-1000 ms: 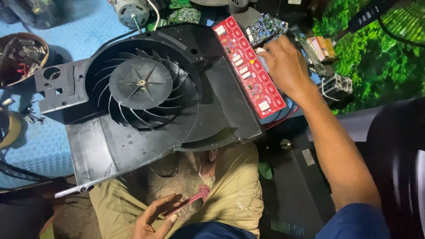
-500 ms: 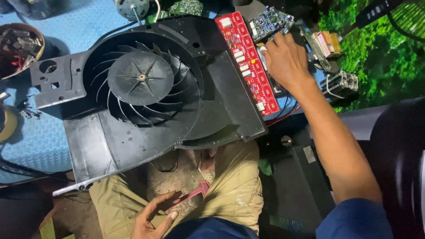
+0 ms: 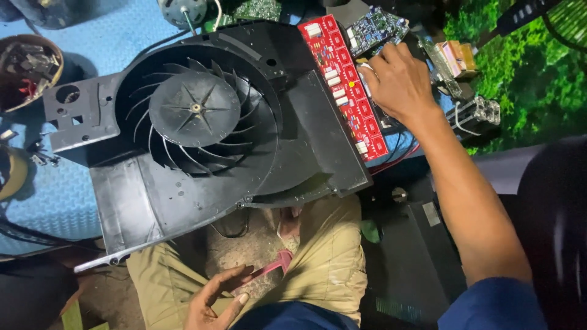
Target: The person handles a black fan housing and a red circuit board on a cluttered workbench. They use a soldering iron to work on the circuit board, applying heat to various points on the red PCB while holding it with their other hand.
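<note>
Between the earlier frame and this one, our right hand [image 3: 397, 79] had slid slightly toward the far end of the red circuit board [image 3: 345, 85], fingers curled with the tips pressed on its right edge, probably to steady it against the black blower fan housing [image 3: 202, 131]. That housing lay across our lap and the blue mat [image 3: 49, 195]. Our left hand [image 3: 217, 299] rested low on the near side, fingers loosely spread, touching a pink tool handle [image 3: 275, 264], likely kept within reach.
</note>
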